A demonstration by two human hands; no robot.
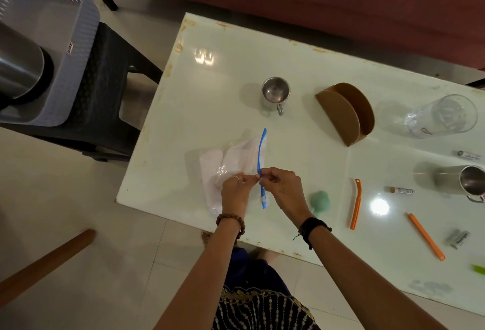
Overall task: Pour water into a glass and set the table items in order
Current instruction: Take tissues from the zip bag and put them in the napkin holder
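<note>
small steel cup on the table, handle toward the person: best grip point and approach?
Take the small steel cup by its loop handle, coming from the near side. It stands upright with the handle toward the person and bare table around it. The mouth is open, so pinching the rim from above would probably work too.

Beaded bracelet (231, 220), finger ring (236, 179), black wristband (313, 226), embroidered dark garment (259, 308)

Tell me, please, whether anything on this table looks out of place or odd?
Yes: the clear drinking glass lies tipped on its side near the far right edge of the white table, though no spill shows. The two orange plastic clips lie scattered at different angles.
</note>
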